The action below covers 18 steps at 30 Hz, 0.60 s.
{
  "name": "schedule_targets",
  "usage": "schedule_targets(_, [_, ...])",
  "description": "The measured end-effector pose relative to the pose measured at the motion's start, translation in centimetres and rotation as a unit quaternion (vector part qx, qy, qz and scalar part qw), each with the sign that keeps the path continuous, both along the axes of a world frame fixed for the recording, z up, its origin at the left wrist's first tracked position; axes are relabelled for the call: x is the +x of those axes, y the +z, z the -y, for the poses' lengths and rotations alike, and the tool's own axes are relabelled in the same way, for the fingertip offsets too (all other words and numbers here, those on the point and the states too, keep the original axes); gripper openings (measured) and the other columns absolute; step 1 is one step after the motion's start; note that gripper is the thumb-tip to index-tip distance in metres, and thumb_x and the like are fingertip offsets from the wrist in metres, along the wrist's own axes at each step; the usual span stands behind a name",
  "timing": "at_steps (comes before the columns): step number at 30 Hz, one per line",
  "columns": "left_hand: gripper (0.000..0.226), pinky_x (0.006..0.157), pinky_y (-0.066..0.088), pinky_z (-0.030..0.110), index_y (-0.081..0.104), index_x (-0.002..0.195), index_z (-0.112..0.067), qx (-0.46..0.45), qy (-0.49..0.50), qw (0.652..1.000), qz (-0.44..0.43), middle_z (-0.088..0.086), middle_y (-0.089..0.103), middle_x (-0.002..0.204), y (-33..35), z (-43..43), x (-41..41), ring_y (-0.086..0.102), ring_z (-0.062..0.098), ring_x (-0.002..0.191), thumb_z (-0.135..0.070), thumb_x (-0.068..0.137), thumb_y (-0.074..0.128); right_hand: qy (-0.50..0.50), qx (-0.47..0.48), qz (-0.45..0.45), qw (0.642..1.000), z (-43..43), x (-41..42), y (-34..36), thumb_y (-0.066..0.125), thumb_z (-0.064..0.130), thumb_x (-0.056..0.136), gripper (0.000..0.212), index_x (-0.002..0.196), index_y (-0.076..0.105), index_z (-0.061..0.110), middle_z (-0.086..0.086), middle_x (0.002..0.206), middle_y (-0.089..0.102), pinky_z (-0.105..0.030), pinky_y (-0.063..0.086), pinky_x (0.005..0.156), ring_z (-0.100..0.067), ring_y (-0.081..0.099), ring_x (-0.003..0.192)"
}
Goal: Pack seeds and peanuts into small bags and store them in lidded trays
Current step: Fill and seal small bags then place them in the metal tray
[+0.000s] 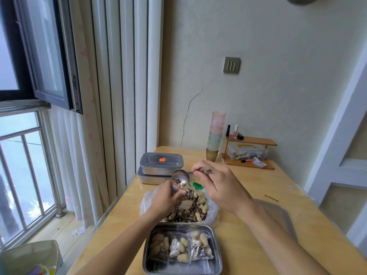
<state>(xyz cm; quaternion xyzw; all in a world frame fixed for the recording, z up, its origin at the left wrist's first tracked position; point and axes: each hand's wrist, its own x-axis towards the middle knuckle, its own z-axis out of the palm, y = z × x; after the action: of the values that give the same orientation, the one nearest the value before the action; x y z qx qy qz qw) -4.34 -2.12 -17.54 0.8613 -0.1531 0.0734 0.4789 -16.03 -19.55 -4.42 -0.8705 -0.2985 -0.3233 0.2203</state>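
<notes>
Wooden table (pixel 268 179) by window (pixel 29 155); right hand (pixel 218 185) pinches spoon (pixel 180 175), left hand (pixel 166 199) grips bag (pixel 176 187).

Bare wooden tabletop (pixel 258 191) lies open on the right; stacked lidded steel trays (pixel 158 167) and pastel cup stack (pixel 216 132) crowd the back.

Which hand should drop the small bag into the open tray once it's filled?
Left, probably. The left hand pinches the small bag above the seed and peanut pile, just beyond the open tray. The right hand is occupied gripping the spoon tipped over the bag.
</notes>
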Motion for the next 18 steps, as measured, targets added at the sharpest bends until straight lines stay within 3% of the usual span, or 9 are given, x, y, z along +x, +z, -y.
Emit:
schedule_targets(5, [0.035,0.077,0.053,0.035,0.056,0.113,-0.013,-0.026,0.012,1.000,-0.003,0.002,0.069,0.096,0.1,-0.5,-0.1,0.065,0.019,0.088,-0.040,0.095,0.070,0.003,0.007,0.027,1.000,-0.1,0.1,-0.1,0.047,0.029,0.107,0.019,0.108,0.062,0.018,0.018,0.085,0.050,-0.021,0.041,0.061,-0.005,0.048,0.068])
schedule_targets(9, [0.033,0.081,0.054,0.034,0.057,0.113,-0.014,-0.052,-0.004,0.999,-0.012,0.002,0.070,0.100,0.2,-0.9,-0.4,0.067,0.019,0.094,-0.037,0.095,0.071,-0.001,0.047,-0.014,0.999,0.2,0.2,0.1,0.042,0.037,0.106,0.028,0.105,0.063,0.018,0.013,0.080,0.058,-0.031,0.049,0.062,-0.013,0.062,0.068])
schedule_targets(12, [0.033,0.084,0.056,0.035,0.057,0.113,-0.015,-0.058,-0.004,0.998,-0.009,0.000,0.069,0.101,0.2,-1.4,-0.6,0.067,0.015,0.096,-0.039,0.095,0.070,-0.050,0.110,0.004,0.993,0.7,0.7,-0.3,0.047,0.027,0.109,0.023,0.100,0.064,0.015,0.004,0.076,0.064,-0.035,0.053,0.058,-0.016,0.066,0.064])
schedule_targets(15, [0.032,0.087,0.057,0.038,0.057,0.114,-0.016,-0.071,0.006,0.997,-0.007,-0.001,0.071,0.101,0.2,-1.8,-0.6,0.067,0.014,0.096,-0.041,0.097,0.066,-0.127,0.252,-0.022,0.959,1.5,1.7,-1.1,0.052,0.023,0.108,0.020,0.096,0.065,0.012,0.000,0.069,0.070,-0.032,0.060,0.059,-0.010,0.070,0.059])
schedule_targets(18, [0.028,0.086,0.057,0.043,0.057,0.111,-0.017,-0.082,0.024,0.996,-0.004,-0.001,0.072,0.099,0.3,-2.1,-0.5,0.068,0.014,0.094,-0.041,0.099,0.063,-0.171,0.389,-0.131,0.896,2.2,2.5,-2.5,0.056,0.032,0.106,0.027,0.093,0.065,0.010,-0.004,0.068,0.075,-0.039,0.063,0.061,-0.019,0.075,0.058])
